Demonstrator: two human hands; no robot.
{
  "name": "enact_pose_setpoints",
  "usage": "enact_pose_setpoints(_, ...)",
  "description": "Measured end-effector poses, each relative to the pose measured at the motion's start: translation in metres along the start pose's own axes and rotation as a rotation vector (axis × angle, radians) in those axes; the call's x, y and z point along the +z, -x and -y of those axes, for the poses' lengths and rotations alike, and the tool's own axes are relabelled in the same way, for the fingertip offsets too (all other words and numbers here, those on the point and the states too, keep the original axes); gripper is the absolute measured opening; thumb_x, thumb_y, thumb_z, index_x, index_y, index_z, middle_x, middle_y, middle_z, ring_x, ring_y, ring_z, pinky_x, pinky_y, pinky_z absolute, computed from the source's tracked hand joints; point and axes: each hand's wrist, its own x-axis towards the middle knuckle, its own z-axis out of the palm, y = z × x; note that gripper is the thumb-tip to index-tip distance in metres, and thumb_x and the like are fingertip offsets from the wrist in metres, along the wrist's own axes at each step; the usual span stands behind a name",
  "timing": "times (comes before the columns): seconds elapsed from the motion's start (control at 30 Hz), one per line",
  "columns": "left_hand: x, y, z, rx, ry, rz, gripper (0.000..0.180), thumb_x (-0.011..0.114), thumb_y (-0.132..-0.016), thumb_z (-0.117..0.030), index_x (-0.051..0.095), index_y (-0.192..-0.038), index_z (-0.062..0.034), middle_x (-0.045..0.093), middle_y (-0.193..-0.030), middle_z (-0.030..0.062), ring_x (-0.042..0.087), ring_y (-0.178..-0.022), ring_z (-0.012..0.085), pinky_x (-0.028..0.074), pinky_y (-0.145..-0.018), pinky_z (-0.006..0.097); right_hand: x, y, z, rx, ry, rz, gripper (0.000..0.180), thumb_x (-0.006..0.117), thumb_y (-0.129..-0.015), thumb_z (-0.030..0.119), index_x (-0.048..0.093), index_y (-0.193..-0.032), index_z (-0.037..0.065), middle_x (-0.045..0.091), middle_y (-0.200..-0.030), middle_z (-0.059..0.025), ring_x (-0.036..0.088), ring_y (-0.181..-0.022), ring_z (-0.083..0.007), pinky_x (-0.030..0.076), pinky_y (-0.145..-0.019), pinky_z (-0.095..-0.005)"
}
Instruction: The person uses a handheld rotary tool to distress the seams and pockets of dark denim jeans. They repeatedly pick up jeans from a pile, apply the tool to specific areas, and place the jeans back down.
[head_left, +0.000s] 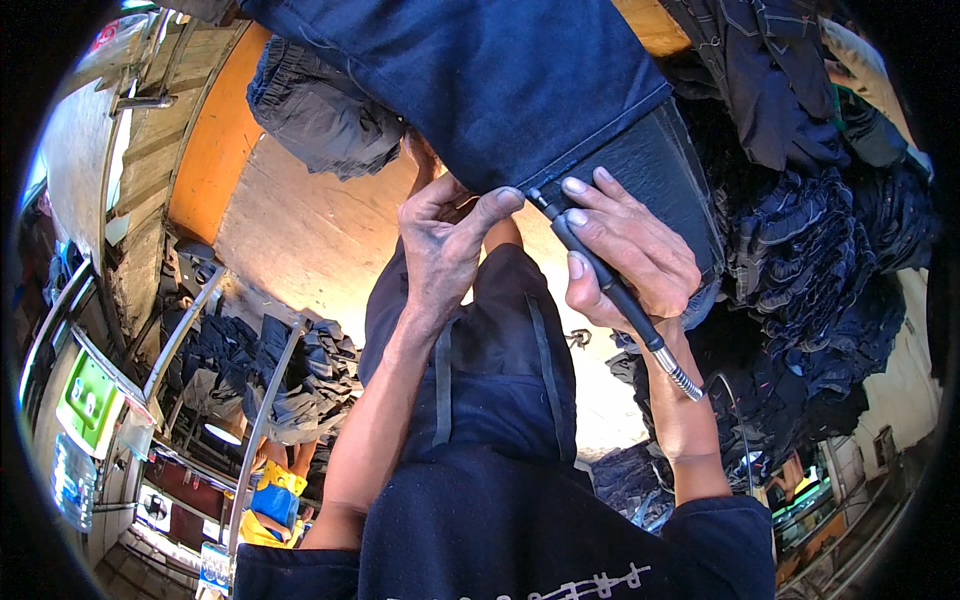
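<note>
At the hem of a dark blue jeans leg (480, 90) stretched across the top of the view, both hands meet where the cloth is folded over a black form (665, 180). The right hand (630, 255) is closed round a slim black rotary handpiece (600, 270) — fingers curled over the barrel, thumb beneath — with its tip set against the hem edge just beside the left thumb; a ribbed metal flexible shaft (680, 375) leaves the tool's rear past the wrist. The left hand (445, 240) is half open, thumb and forefinger pinching and pressing the hem flat, the other fingers tucked behind the fabric where they cannot be seen.

To do this step well, it seems wise to keep the denim taut over the form so the tip bites evenly, to hold the tool low like a pen and let the tip skim the edge rather than dig, and to keep the left thumb just clear of the working end — it sits very close. Short, light passes along the fold would likely give more control than one long push.

Heaps of dark jeans (820, 250) lie to the right, more (290, 370) on the floor below left.
</note>
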Motion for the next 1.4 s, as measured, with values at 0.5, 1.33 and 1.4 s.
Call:
enact_pose_setpoints(0.5,-0.013,-0.035,0.060,0.015,0.162,0.056,0.021,0.080,-0.094,0.002,0.078,-0.115,0.0046,0.080,-0.119,0.0085,0.072,-0.110,0.0159,0.052,-0.106,0.034,-0.020,-0.005,-0.016,0.032,0.016,-0.095,0.022,0.074,-0.084,0.006,0.080,-0.101,-0.005,0.081,-0.098,-0.0213,0.081,-0.106,-0.0374,0.061,-0.104,-0.0555)
enact_pose_setpoints(1.33,-0.017,-0.032,0.066,0.020,0.218,0.102,0.024,0.083,-0.095,-0.003,0.077,-0.118,-0.0003,0.080,-0.123,0.0092,0.072,-0.115,0.0174,0.052,-0.110,0.036,-0.015,-0.004,-0.015,0.013,0.023,-0.008,0.022,0.079,-0.085,0.012,0.082,-0.103,-0.001,0.082,-0.098,-0.0176,0.081,-0.108,-0.0344,0.062,-0.104,-0.0542)
enact_pose_setpoints(1.4,-0.018,-0.032,0.067,0.016,0.205,0.111,0.024,0.083,-0.095,-0.003,0.077,-0.119,0.0000,0.079,-0.123,0.0094,0.072,-0.115,0.0175,0.052,-0.110,0.036,-0.017,-0.004,-0.014,0.027,0.032,-0.010,0.022,0.079,-0.084,0.011,0.082,-0.102,-0.002,0.082,-0.098,-0.0183,0.081,-0.108,-0.0350,0.062,-0.104,-0.0544)
